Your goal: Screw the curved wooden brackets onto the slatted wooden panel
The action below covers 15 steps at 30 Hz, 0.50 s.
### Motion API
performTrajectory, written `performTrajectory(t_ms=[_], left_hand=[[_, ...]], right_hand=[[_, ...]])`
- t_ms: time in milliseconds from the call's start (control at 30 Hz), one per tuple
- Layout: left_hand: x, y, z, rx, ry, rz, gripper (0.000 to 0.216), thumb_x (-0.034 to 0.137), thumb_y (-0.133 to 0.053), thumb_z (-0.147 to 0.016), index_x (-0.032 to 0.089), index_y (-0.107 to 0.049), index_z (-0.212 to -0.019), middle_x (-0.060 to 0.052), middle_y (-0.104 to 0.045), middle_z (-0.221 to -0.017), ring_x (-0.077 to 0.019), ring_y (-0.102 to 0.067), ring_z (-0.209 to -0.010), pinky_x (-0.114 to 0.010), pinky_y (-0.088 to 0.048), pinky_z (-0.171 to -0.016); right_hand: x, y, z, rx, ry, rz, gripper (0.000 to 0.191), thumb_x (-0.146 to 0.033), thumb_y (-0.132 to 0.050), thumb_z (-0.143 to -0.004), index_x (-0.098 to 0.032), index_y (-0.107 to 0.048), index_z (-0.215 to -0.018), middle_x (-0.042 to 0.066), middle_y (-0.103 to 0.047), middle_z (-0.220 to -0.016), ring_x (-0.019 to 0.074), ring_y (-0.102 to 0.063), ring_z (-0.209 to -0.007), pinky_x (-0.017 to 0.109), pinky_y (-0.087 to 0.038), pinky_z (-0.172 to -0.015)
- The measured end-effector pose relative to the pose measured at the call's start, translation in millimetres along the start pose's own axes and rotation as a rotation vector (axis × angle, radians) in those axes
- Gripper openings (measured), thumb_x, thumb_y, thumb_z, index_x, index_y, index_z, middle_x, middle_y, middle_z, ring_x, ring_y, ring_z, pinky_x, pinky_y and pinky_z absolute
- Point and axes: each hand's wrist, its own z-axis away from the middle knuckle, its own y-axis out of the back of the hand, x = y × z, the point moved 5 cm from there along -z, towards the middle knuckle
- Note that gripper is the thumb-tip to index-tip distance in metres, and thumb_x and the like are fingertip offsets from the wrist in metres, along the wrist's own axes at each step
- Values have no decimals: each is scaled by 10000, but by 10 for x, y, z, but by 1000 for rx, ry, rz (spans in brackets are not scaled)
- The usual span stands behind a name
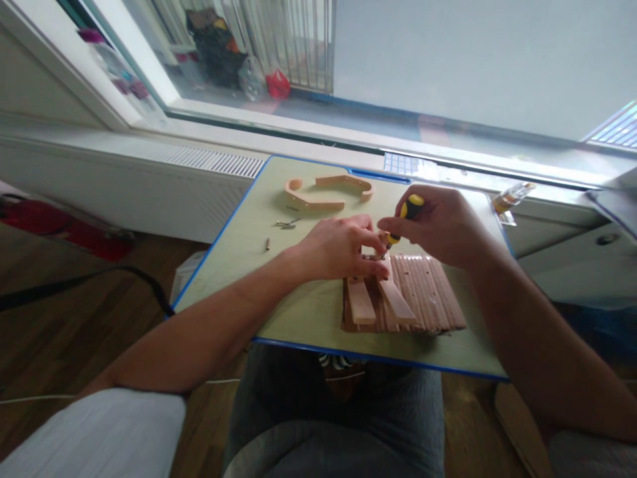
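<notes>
My right hand (442, 222) is closed around the yellow-and-black handle of a screwdriver (412, 207), which tilts down toward the wood. Its tip meets the work between the fingers of my left hand (338, 247); a screw there is too small to make out clearly. Those left fingers are bent around a wooden piece (397, 302) and press it down. Beside it lies a second wooden piece (361, 307), its upper part hidden under my hand. Both rest on a sheet of corrugated cardboard (428, 292).
Two curved wooden pieces, one nearer (318, 204) and one farther (344, 179), lie at the back of the small blue-edged table (233, 265). Several screws (286, 224) and a single screw (267, 244) are left of my hand. Beyond stand a radiator (209, 192) and a window.
</notes>
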Motion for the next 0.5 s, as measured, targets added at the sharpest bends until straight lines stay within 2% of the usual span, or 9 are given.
performTrajectory(t_ms=[67, 200, 300, 400, 500], left_hand=[[7, 4, 2, -5, 4, 3, 368, 657, -832, -924, 350, -889, -1118, -47, -771, -1228, -199, -692, -929, -343, -441, -767], [17, 7, 2, -2, 12, -12, 352, 651, -833, -922, 344, -889, -1087, -35, -766, -1169, -177, -671, -875, -332, -431, -760], [19, 14, -4, 10, 7, -23, 351, 653, -830, -925, 346, -890, -1085, -32, -765, -1151, -168, -667, -866, -323, -422, -758], [24, 19, -14, 5, -12, -5, 373, 660, -825, -930, 339, -891, -1109, -34, -766, -1169, -157, -664, -853, -310, -419, -745], [30, 31, -23, 1, -10, 9, 408, 673, -819, -932, 322, -892, -1128, -47, -767, -1193, -156, -663, -854, -301, -426, -738]], right_hand=[[81, -49, 56, 42, -24, -115, 404, -535, -956, -823, -221, -704, -795, -15, -683, -675, 137, -540, -613, 336, -419, -556], [115, -152, 175, -20, -48, -371, 365, -503, -933, -859, -218, -704, -873, -3, -725, -786, 145, -624, -664, 341, -505, -606], [118, -138, 233, -61, -38, -386, 312, -430, -935, -856, -221, -710, -912, -14, -707, -813, 154, -650, -717, 344, -531, -643], [160, -85, 273, -39, -16, -353, 267, -431, -896, -900, -222, -754, -985, -4, -716, -862, 161, -663, -763, 344, -534, -657], [220, -120, 304, -31, -35, -460, 292, -464, -882, -924, -229, -736, -1016, 10, -752, -914, 144, -650, -700, 344, -529, -615]])
